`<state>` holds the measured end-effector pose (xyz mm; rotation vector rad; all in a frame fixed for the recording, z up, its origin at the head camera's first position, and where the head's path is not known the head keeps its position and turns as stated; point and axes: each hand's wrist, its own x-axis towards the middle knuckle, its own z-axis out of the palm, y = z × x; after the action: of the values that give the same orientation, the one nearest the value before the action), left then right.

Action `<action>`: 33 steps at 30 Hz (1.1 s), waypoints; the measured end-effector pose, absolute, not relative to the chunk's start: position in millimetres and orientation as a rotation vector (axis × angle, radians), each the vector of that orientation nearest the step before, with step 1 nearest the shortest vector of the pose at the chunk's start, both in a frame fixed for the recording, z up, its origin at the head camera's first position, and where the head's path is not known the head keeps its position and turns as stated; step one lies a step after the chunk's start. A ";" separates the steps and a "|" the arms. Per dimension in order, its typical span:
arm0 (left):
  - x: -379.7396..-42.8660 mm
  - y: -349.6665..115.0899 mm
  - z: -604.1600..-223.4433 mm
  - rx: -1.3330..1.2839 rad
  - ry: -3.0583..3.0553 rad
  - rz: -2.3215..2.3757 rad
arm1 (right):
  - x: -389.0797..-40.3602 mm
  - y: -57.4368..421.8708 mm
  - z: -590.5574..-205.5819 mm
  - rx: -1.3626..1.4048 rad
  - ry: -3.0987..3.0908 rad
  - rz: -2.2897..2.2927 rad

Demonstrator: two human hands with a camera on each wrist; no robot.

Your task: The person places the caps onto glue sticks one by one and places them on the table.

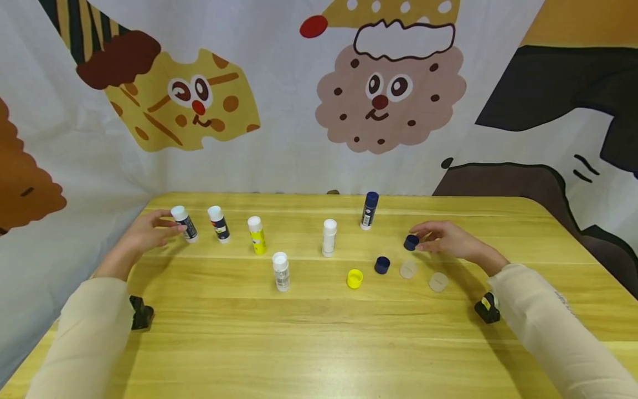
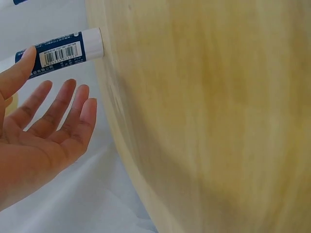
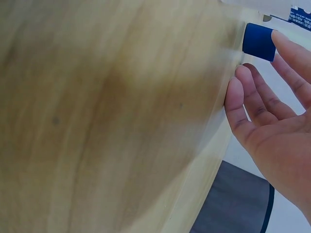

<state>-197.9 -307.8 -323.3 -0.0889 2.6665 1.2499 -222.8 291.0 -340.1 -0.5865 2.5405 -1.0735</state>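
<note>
At the back left of the table, a glue stick [image 1: 185, 224] with a white top and dark blue label stands upright. My left hand [image 1: 152, 230] is at its side, the thumb against the label and the other fingers spread loosely apart from it in the left wrist view. On the right, my right hand [image 1: 446, 239] pinches a dark blue cap [image 1: 411, 242] between thumb and index finger, down at the table. In the right wrist view the index fingertip is partly hidden behind this cap [image 3: 259, 42], and the remaining fingers curve loosely.
Upright between the hands are a dark-labelled glue stick [image 1: 219, 224], a yellow one [image 1: 257, 235], two white ones and one with a dark blue cap [image 1: 369, 210]. Nearby lie another dark blue cap [image 1: 382, 265], a yellow cap [image 1: 355, 279] and two pale caps [image 1: 438, 282].
</note>
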 end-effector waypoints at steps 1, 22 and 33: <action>-197.9 -308.1 -323.4 -0.089 2.667 1.249 | -222.8 290.3 -339.7 -0.583 2.540 -1.074; -197.4 -306.4 -327.9 -0.006 2.719 1.285 | -221.6 288.9 -340.1 -0.550 2.525 -1.124; -195.8 -305.0 -324.5 -0.042 2.730 1.268 | -222.0 290.7 -346.9 -0.568 2.564 -1.128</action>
<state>-195.8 -305.0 -324.5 -0.0423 2.7297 1.2676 -222.0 290.7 -346.9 -0.5681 2.5645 -1.1276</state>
